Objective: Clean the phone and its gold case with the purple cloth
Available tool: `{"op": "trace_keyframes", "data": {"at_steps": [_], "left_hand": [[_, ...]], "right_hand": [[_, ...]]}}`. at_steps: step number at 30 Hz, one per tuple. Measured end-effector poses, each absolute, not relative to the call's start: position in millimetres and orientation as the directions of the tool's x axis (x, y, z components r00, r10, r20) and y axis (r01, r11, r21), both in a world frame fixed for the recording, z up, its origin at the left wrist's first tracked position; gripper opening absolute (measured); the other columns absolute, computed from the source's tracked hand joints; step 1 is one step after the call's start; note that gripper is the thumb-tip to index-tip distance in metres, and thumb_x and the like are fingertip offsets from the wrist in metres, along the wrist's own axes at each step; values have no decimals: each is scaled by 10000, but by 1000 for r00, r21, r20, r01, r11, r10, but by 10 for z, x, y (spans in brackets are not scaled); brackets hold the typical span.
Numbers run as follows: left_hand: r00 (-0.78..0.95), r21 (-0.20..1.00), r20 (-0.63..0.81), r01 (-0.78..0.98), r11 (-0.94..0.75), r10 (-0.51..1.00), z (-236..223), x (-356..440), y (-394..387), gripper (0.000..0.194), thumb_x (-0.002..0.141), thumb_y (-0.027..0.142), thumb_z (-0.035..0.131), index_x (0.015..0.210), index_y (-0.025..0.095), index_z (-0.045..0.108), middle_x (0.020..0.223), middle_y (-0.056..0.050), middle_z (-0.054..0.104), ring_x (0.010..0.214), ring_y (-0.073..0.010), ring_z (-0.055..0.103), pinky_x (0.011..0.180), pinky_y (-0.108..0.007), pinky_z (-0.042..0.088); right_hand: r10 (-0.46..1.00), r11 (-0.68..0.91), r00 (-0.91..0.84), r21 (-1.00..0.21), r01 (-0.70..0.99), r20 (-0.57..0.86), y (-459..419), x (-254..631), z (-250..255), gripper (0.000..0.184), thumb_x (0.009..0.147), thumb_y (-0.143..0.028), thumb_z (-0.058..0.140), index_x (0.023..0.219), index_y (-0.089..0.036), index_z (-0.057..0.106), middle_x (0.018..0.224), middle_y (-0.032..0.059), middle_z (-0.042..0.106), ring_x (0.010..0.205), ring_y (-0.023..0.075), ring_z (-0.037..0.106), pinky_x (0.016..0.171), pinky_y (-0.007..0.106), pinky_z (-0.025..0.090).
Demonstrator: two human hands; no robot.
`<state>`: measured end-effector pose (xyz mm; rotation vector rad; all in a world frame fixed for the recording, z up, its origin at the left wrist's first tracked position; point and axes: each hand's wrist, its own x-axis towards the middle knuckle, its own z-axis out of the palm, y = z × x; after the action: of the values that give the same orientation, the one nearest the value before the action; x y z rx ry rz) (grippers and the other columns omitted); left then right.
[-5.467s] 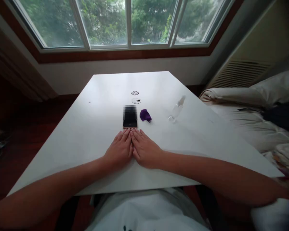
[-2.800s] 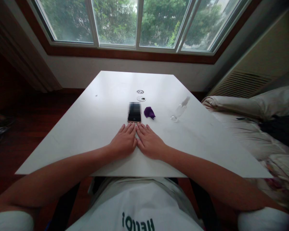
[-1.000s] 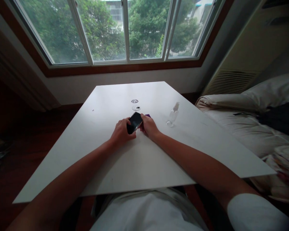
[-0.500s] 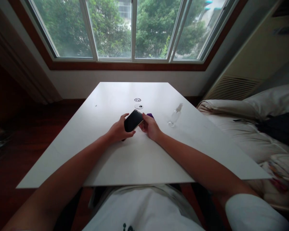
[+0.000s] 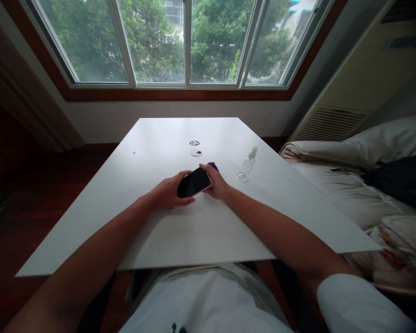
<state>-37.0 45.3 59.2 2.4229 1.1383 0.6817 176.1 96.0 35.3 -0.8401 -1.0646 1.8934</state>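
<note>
A smartphone (image 5: 194, 183) with a dark screen is held between my two hands over the middle of the table. My left hand (image 5: 170, 190) grips its left end, thumb along the near edge. At the right end, my right hand (image 5: 215, 181) has its fingers closed on the phone's corner. Just behind that hand shows a purple thing (image 5: 212, 165), mostly hidden, so its kind is unclear. To the right lies or stands a clear spray bottle (image 5: 248, 164). Beyond the phone are two small round flat pieces, a nearer one (image 5: 196, 153) and a farther one (image 5: 194, 143).
The white table (image 5: 152, 240) reaches toward the window wall. A tiny dark speck (image 5: 134, 152) is on its left part. On the right is a pale padded seat or bed (image 5: 336, 185) with dark cloth (image 5: 402, 180) on it.
The phone has turned flatter, its long side now lying more sideways. My right hand has shifted onto its right corner. The whole view has moved slightly.
</note>
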Motion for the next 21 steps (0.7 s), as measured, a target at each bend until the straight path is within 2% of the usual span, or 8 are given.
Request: {"op": "trace_keyframes", "data": {"at_steps": [3,7,18,21], "left_hand": [[583,486,248,616,-620,774,545,-373,472,833,799,547,699,1494,239,360,1280,-121,657,1092,-307,670,907,-399,518],[613,464,261,598,-654,746,434,-377,531,812,841,564,645,1506,229,321,1296,-141,644,1078,-314,674,875,-406,523],[604,506,244,588,-631,759,507,-387,482,760,846,554,643,1481,236,371,1286,-134,653,1082,-302,676,884,-394,529],[584,504,248,604,-618,773,527,-357,461,772,827,539,665,1480,251,371,1265,-118,665,1063,-301,685,877,-395,534]], "right_hand": [[848,-391,-481,-876,-283,-223,985,1774,334,366,877,-470,544,644,-197,476,436,-47,418,345,94,367,295,196,213],[849,-424,-449,-867,-262,-280,998,1770,343,346,880,-433,500,623,-217,417,399,-60,361,314,90,300,276,194,179],[834,-468,-439,-849,-243,-335,1018,1786,363,317,882,-394,485,635,-233,370,398,-65,343,312,90,275,273,192,172],[840,-439,-453,-864,-246,-298,1019,1776,351,326,884,-394,475,628,-239,347,406,-65,322,315,91,267,280,198,164]]}}
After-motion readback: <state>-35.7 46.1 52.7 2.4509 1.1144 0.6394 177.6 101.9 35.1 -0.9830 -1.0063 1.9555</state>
